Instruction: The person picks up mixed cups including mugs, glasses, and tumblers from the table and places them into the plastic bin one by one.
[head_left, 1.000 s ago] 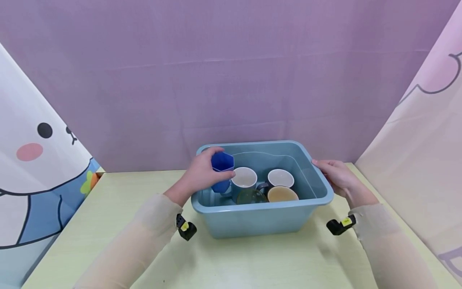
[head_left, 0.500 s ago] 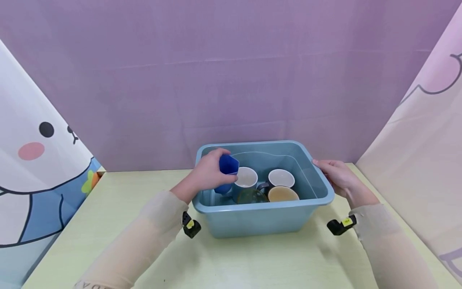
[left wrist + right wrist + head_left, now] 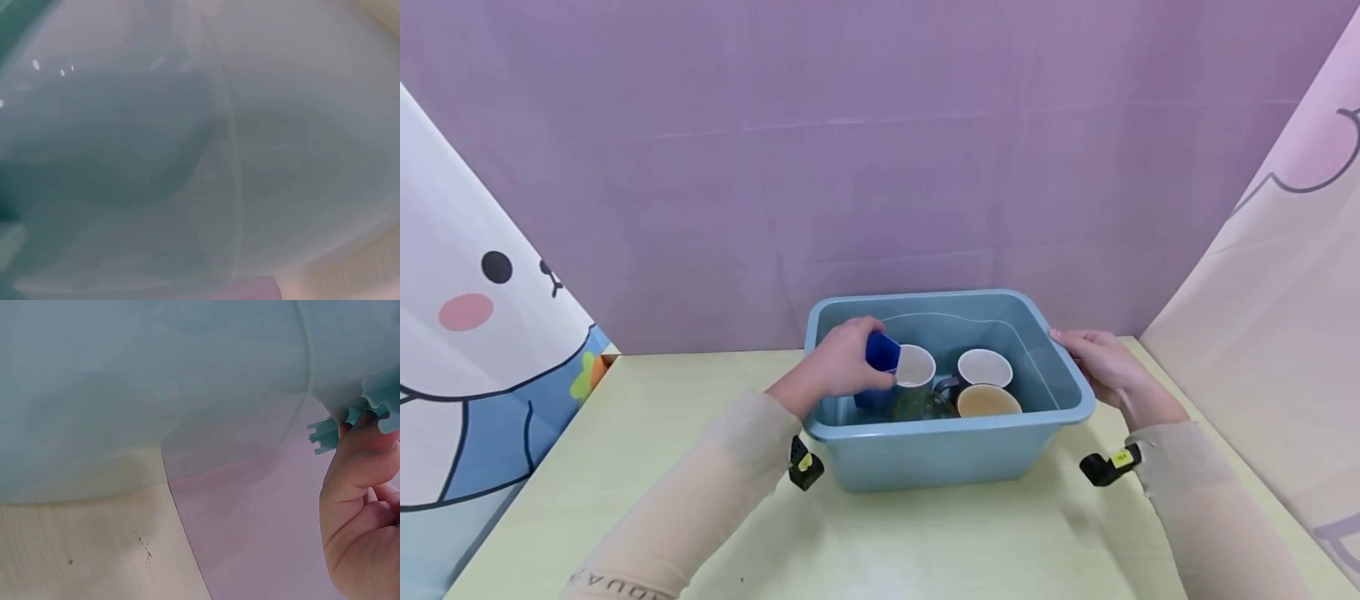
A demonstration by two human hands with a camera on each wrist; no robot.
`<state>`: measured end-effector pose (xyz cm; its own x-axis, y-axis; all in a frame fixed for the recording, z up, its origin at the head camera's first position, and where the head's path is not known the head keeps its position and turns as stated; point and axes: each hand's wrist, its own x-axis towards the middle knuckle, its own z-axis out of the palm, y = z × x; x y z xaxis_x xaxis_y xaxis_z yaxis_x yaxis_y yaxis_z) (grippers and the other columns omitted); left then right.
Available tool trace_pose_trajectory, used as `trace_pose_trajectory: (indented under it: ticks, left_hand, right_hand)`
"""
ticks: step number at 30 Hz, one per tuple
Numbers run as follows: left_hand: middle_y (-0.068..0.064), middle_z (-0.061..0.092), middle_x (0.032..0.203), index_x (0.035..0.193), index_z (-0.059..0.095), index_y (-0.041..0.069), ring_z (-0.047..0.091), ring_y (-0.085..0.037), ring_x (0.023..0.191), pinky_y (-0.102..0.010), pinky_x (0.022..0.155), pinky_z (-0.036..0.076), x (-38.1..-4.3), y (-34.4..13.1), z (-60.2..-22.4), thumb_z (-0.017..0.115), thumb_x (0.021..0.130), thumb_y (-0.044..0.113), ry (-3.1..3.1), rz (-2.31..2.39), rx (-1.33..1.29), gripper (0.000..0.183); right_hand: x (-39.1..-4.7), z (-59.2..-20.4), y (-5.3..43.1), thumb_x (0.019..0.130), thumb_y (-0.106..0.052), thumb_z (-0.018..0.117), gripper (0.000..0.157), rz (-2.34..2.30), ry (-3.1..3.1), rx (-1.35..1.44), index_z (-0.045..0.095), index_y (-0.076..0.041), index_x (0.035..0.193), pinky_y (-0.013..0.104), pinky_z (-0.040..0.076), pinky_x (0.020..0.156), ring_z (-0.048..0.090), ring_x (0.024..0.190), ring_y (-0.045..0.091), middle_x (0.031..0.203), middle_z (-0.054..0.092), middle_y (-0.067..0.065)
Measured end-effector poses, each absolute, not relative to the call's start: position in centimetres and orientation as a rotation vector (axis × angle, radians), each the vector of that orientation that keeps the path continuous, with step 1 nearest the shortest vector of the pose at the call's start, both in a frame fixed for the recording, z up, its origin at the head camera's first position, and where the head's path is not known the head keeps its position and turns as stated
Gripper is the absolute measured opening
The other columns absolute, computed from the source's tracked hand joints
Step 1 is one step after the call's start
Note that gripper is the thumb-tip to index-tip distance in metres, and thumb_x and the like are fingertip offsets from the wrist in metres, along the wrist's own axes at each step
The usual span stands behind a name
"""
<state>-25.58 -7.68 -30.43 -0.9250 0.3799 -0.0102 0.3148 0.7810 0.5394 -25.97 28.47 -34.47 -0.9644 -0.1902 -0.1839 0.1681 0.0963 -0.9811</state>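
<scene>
A blue plastic basin (image 3: 925, 454) stands on the table. Inside its left part my left hand (image 3: 838, 362) grips a dark blue angular cup (image 3: 882, 353), thumb and fingers on either side. Just right of that cup is a mug with a white inside (image 3: 916, 367). My right hand (image 3: 1101, 368) holds the basin's right rim; in the right wrist view its curled fingers (image 3: 356, 459) hook under the ribbed edge. The basin's wall (image 3: 187, 156) fills the left wrist view, hiding the left hand and cup there.
Also in the basin are a dark mug with a white inside (image 3: 985, 368), a cup with a beige inside (image 3: 988, 402) and a greenish see-through vessel (image 3: 922, 407). Behind the pale table (image 3: 647, 433) hangs a purple cloth (image 3: 880, 167). Printed cloths flank both sides.
My left hand has moved right and down with the blue cup, which sits lower in the basin beside the white-lined mug. The right hand stays on the rim.
</scene>
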Motion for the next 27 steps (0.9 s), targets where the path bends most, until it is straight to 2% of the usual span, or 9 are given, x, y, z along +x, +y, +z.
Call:
trace_pose_trajectory:
  ticks: [5,15,27]
  left_hand:
    - [-0.008,0.055,0.128,0.134,0.046,0.008,0.053,-0.025,0.112,-0.044,0.092,0.051,-25.8,-7.5,-30.5,0.077,0.076,0.032,2.851,0.743,0.561,0.07]
    - [-0.008,0.056,0.122,0.13,0.048,0.005,0.055,-0.023,0.106,-0.04,0.091,0.051,-25.9,-7.2,-31.1,0.078,0.075,0.025,2.831,0.635,0.592,0.066]
    - [-0.007,0.056,0.122,0.131,0.048,0.007,0.055,-0.021,0.105,-0.039,0.092,0.051,-26.0,-7.0,-31.6,0.077,0.076,0.028,2.811,0.527,0.596,0.065]
  right_hand:
    - [-26.0,-34.4,28.4,0.096,-0.033,0.053,0.029,-1.959,2.099,-0.015,0.075,-0.021,0.082,0.024,0.056,0.062,0.061,0.063,0.009,0.07,0.064,-0.005]
    - [-26.0,-34.3,28.4,0.096,-0.034,0.053,0.029,-1.946,2.094,-0.026,0.075,-0.02,0.082,0.024,0.055,0.061,0.061,0.062,0.009,0.07,0.064,-0.005]
    - [-26.1,-34.4,28.5,0.096,-0.033,0.053,0.029,-1.942,2.11,-0.043,0.075,-0.021,0.082,0.024,0.055,0.061,0.062,0.063,0.009,0.07,0.064,-0.005]
